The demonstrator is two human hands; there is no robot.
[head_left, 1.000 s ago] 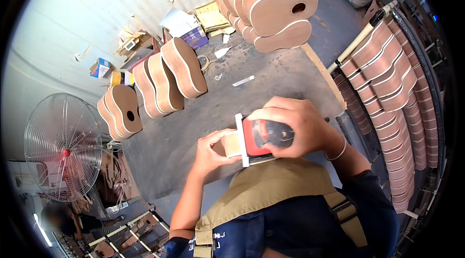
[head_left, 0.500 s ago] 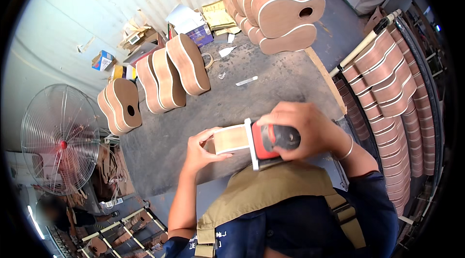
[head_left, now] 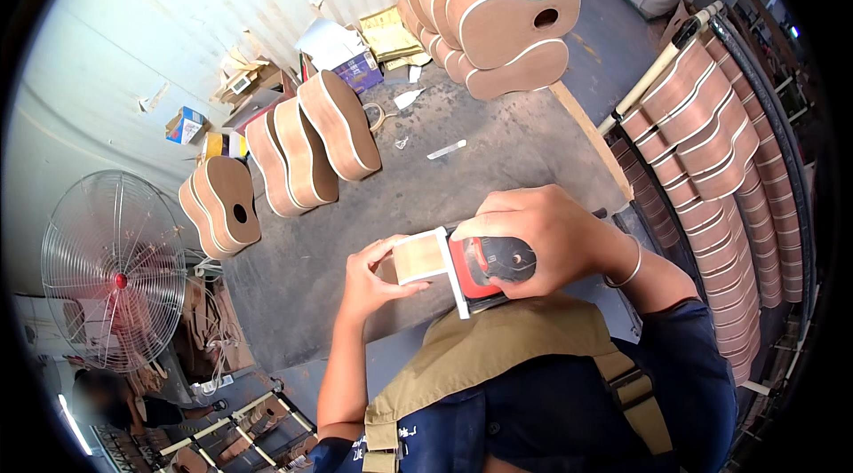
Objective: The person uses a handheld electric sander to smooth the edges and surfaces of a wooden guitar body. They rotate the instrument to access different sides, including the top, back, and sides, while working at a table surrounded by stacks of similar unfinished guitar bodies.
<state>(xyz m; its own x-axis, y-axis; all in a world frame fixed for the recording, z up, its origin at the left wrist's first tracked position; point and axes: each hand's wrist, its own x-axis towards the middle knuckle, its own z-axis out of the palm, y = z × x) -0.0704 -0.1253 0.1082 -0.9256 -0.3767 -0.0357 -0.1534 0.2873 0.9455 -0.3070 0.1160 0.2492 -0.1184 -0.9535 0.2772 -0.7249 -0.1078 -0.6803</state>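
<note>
A small wooden ukulele body [head_left: 418, 258] is held edge-up near the front of the workbench, its pale side facing me with white binding along the rims. My left hand [head_left: 369, 279] grips its left end, thumb on the near face and fingers on the far one. My right hand [head_left: 555, 233] is wrapped over the top of a red and black power sander [head_left: 480, 270]. The sander's white-edged pad lies against the right part of the body's side and hides what is beneath it.
Several ukulele bodies [head_left: 342, 131] stand at the bench's left, and more are stacked [head_left: 511, 24] at the back right. A racked column of bodies [head_left: 724, 233] rises on the right. A wire fan [head_left: 115, 269] stands left. A white strip [head_left: 447, 150] lies on the workbench [head_left: 302, 286].
The sander and my right hand have shifted slightly left along the body's side. My left hand keeps its hold. The whole view has tilted a little.
</note>
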